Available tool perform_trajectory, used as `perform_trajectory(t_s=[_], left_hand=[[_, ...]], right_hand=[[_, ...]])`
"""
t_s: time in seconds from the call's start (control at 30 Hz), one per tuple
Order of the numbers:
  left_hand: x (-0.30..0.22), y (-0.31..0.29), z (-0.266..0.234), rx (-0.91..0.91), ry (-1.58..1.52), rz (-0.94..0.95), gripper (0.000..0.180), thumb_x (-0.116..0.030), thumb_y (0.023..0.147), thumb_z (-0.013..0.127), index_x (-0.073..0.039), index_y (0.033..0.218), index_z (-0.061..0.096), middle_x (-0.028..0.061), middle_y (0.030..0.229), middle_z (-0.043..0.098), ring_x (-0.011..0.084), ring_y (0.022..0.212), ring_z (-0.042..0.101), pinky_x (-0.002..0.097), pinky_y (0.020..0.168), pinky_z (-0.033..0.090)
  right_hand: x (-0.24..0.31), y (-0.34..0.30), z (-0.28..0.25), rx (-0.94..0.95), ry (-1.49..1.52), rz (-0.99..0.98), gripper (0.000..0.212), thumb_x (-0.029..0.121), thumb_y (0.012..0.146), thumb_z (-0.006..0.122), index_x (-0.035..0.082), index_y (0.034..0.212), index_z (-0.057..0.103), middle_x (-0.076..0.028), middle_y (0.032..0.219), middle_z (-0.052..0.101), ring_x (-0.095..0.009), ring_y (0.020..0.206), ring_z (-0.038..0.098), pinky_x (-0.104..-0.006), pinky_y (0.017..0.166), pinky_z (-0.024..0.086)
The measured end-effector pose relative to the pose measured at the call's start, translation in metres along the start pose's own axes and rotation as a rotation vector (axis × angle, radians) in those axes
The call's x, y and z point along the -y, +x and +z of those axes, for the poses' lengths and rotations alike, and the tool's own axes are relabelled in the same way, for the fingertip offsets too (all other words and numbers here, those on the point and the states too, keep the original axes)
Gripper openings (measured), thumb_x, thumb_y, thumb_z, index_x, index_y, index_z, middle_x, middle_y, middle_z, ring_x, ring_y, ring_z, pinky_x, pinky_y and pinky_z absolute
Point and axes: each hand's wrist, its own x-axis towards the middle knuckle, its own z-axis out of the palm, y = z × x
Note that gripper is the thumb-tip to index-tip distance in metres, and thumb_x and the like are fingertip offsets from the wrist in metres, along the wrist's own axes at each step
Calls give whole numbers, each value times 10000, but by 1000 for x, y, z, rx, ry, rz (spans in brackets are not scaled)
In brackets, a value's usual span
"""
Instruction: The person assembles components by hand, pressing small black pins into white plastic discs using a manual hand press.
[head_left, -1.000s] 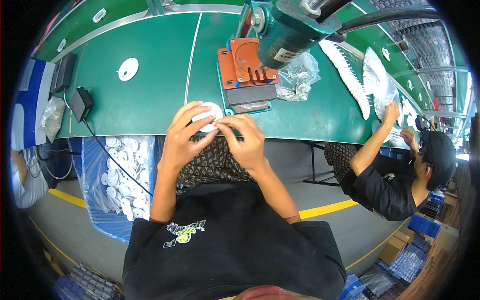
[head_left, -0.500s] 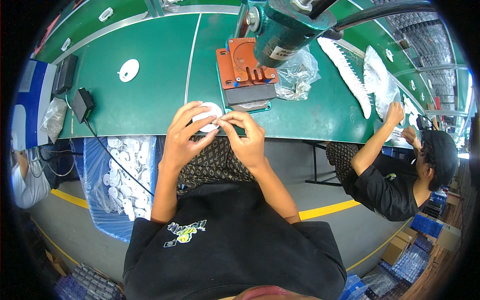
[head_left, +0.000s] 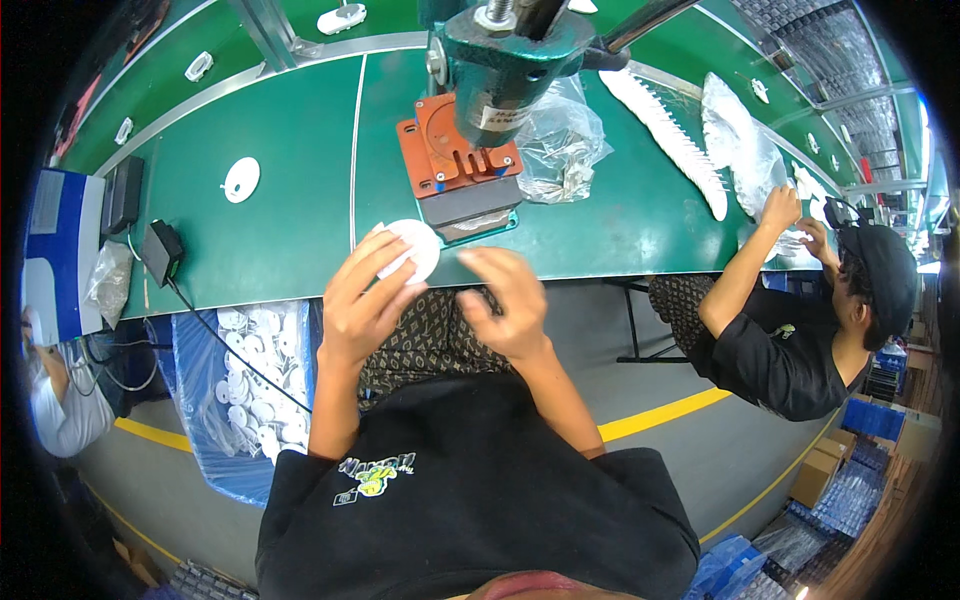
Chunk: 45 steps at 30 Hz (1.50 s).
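A white disc (head_left: 414,246), left of centre, is held and partly hidden by the left hand's (head_left: 362,305) fingers; the blurred right hand (head_left: 512,308) has thumb and forefinger parted. Upper centre, a press (head_left: 470,122), cropped on top, bears a printed label (head_left: 502,119); lower centre, a black shirt (head_left: 490,480) carries lettering (head_left: 376,467).

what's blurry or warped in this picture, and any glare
Head view: the right hand is smeared, probably motion blur, the left hand and white disc sharper; head view again: green table edges bow, corners go black, white glare at the far right rim.
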Motion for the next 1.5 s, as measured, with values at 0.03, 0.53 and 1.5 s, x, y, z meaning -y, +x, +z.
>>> perform_trajectory(t_s=[0.03,0.53,1.5], left_hand=[[-5,12,0,-5,0,3,371,-69,670,823,-27,1022,713,137,1101,686,333,1088,651,494,983,523],[8,98,29,117,181,8,400,-283,830,746,-6,1104,656,140,1254,627,335,1332,470,498,1149,309],[3,80,36,-146,123,137,471,-141,714,775,0,1139,631,161,1168,661,352,1161,605,516,1087,404]], right_hand=[[-5,-9,-3,-112,21,132,275,63,861,663,-6,1126,643,-135,1012,691,-288,896,664,-381,822,516],[28,167,-84,-652,-47,-384,372,-46,854,609,-70,1220,548,-177,1226,574,-252,1168,544,-390,946,474],[57,208,-107,-274,388,-415,574,38,879,668,-66,1378,405,-186,1339,548,-259,1226,557,-368,1034,438]])
